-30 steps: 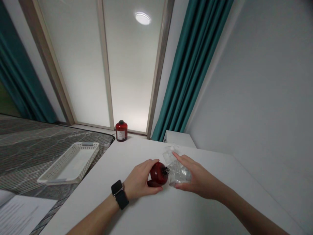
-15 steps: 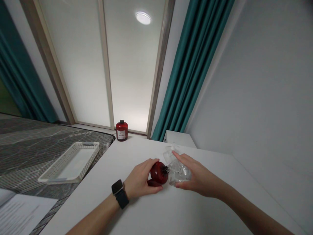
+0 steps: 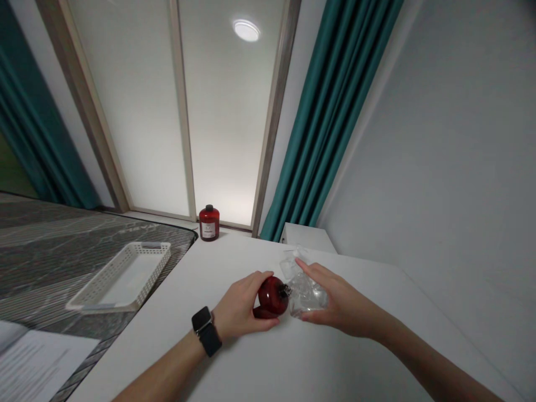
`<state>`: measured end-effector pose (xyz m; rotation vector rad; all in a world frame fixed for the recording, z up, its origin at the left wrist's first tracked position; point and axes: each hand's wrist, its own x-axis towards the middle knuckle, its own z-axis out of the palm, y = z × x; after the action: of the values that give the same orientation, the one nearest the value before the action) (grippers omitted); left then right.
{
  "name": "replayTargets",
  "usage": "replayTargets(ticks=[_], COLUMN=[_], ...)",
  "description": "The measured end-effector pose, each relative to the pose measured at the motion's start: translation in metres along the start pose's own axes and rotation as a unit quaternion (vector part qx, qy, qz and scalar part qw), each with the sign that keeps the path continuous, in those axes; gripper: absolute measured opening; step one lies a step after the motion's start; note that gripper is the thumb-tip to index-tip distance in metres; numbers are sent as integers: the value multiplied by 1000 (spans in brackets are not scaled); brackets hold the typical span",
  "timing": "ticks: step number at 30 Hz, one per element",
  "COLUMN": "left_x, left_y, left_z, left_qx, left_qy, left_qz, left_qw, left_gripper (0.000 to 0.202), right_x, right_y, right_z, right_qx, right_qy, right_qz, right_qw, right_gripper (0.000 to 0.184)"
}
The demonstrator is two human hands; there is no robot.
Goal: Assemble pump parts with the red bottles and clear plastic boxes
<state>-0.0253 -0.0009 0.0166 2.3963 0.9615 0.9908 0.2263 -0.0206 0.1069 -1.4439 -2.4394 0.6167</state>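
My left hand [image 3: 240, 304], with a dark watch on its wrist, is wrapped round a small dark red bottle [image 3: 272, 296] that lies tilted on the white table [image 3: 234, 363], its neck pointing right. My right hand [image 3: 335, 304] grips a crumpled clear plastic bag [image 3: 305, 293] held against the bottle's mouth. Both hands meet near the middle of the table. What the bag holds I cannot make out.
A second red bottle [image 3: 208, 223] with a black cap stands at the far edge by the window. A white perforated tray [image 3: 121, 276] sits on a dark marbled surface [image 3: 50, 251] at the left. Printed paper [image 3: 29, 365] lies at lower left. Teal curtains [image 3: 326, 117] hang behind.
Almost nothing has changed; both hands keep their hold on the bottle and the bag, and the view has shifted very slightly.
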Motion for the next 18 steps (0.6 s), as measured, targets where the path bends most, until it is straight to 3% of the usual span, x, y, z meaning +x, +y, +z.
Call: replayTargets(ticks=[18], left_x=[1], left_y=[0], left_z=[-1], left_qx=[7], left_qy=[-10], left_qz=[2], left_qw=[1000], left_gripper=[82], right_x=[1], right_y=[-3], right_z=[-2], right_qx=[4], right_qy=[-10], right_qz=[2], right_qw=[1000], right_gripper=[101])
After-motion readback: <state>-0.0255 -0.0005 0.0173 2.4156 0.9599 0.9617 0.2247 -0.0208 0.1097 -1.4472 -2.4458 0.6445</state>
